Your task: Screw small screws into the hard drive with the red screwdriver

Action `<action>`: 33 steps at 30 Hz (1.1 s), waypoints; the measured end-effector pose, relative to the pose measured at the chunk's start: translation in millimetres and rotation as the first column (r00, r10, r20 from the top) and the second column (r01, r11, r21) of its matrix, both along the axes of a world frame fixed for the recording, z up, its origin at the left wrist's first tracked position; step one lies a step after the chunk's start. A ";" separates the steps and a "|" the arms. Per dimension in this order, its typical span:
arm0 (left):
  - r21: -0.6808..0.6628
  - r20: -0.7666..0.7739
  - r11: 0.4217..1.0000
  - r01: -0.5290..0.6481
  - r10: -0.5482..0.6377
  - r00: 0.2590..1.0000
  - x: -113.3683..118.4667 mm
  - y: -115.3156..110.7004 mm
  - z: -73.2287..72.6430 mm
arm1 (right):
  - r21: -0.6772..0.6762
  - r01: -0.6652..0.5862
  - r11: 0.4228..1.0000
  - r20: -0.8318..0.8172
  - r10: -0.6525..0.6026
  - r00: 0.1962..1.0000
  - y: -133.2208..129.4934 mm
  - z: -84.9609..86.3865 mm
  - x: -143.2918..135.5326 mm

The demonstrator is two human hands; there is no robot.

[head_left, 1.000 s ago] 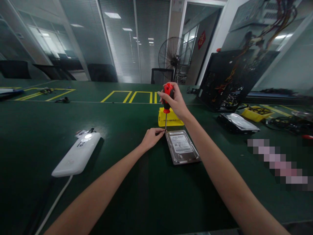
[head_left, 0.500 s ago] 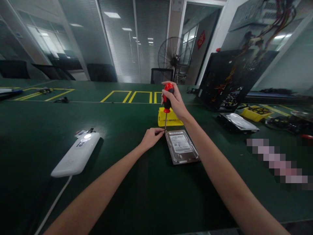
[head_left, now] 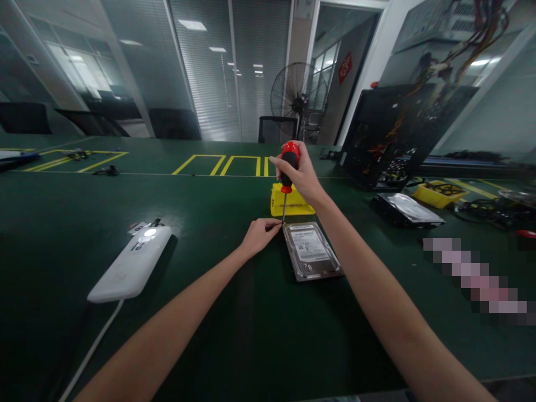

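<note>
A red and black screwdriver [head_left: 290, 162] stands nearly upright in my right hand [head_left: 305, 174], its fingers round the handle and the thumb stretched to the left. The tip points down at the far left corner of a silver hard drive [head_left: 310, 251], which lies label up on the green table [head_left: 234, 346]. At that corner my left hand [head_left: 260, 235] pinches beside the screwdriver tip; what is between its fingertips is too small to make out. Just behind the drive is a yellow container [head_left: 288, 201], partly hidden by the right hand.
On the left lies a white device [head_left: 132, 265] with a cable. To the right are another drive [head_left: 408, 210], a yellow tray [head_left: 439, 194], tangled cables [head_left: 494, 211] and a black computer case [head_left: 402, 134]. A pixelated strip [head_left: 473, 276] covers part of the right side.
The thumb of my right hand has moved left, off the front of the screwdriver handle. My left hand and the drive have stayed in place.
</note>
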State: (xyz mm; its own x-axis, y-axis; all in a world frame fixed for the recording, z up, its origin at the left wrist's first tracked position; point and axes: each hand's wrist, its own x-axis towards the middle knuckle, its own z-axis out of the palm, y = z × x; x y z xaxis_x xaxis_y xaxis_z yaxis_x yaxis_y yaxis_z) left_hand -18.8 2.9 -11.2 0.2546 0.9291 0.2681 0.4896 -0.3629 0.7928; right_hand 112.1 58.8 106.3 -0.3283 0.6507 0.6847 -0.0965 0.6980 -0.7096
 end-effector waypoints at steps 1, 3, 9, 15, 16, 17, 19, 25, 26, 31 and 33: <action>-0.002 -0.004 1.000 -0.003 0.003 1.000 0.1 -0.4 0.7 | 0.000 -0.007 1.000 -0.007 0.007 1.000 0.0 -0.2 0.1; -0.004 -0.008 1.000 -0.005 0.005 1.000 0.3 -1.0 1.7 | -0.005 -0.025 1.000 -0.013 0.025 1.000 -0.2 -0.3 0.2; 0.014 0.003 1.000 0.000 0.000 1.000 0.1 -0.9 0.7 | -0.062 -0.117 0.991 -0.034 0.115 0.993 0.4 1.6 -1.7; -0.003 0.009 1.000 -0.010 0.010 1.000 0.7 -0.2 -0.1 | -0.076 -0.060 0.995 -0.020 0.059 0.998 -1.2 2.4 -1.2; -0.005 0.012 1.000 -0.010 0.010 1.000 0.8 0.0 0.0 | -0.072 -0.048 0.996 -0.023 0.046 0.999 -1.6 2.4 -0.8; -0.005 0.014 1.000 -0.009 0.009 1.000 0.9 0.1 0.1 | -0.066 -0.039 0.997 -0.026 0.037 0.999 -1.9 2.3 -0.5; -0.005 0.011 1.000 -0.005 0.005 1.000 1.0 0.3 0.3 | -0.055 -0.033 0.998 -0.025 0.031 0.999 -2.1 2.0 -0.2; -0.011 -0.007 1.000 -0.020 0.020 1.000 1.2 -0.6 1.7 | -0.045 -0.075 0.996 -0.048 0.073 0.996 0.3 0.8 -0.9; -0.012 -0.011 1.000 -0.021 0.021 1.000 1.3 -0.8 2.0 | -0.048 -0.095 0.994 -0.053 0.092 0.994 0.7 0.8 -0.9; -0.017 0.000 1.000 -0.006 0.006 1.000 1.2 -1.6 2.3 | -0.049 -0.093 0.995 -0.042 0.091 0.995 -0.4 3.6 0.8; -0.011 0.002 1.000 -0.001 0.001 1.000 0.8 -1.5 1.7 | -0.053 -0.047 0.997 -0.048 0.045 0.998 -1.9 5.7 1.3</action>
